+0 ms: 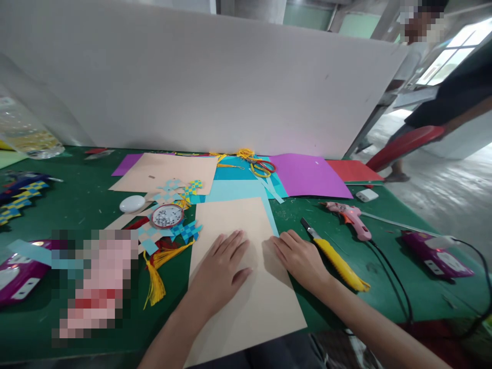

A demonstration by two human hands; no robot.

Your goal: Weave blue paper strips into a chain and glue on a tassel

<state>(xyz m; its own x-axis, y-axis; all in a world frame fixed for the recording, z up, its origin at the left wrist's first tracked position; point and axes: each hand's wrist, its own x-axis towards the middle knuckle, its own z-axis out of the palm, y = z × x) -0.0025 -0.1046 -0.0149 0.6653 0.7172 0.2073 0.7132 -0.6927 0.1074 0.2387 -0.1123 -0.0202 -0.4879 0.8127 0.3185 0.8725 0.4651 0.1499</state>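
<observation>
A peach sheet of paper (246, 312) lies on the green table in front of me, its near edge reaching over my lap. Flat on its middle rests my left hand (223, 261), fingers stretched out and thumb apart. My right hand (298, 256) lies at the sheet's right edge, fingers extended and fingertips touching the paper. Just right of that hand is a yellow utility knife (338, 261). Left of the sheet are woven blue and yellow paper pieces (186, 230), a yellow tassel (155, 284) and a round dish of small beads (168, 216).
Beyond the knife lie a pink glue gun (349, 218) with a cord and a purple power strip (436, 256). Scissors (263, 168) rest on blue paper (238, 189) beside a purple sheet (307, 177). A white board (211, 87) borders the back. A person (453, 92) stands at right.
</observation>
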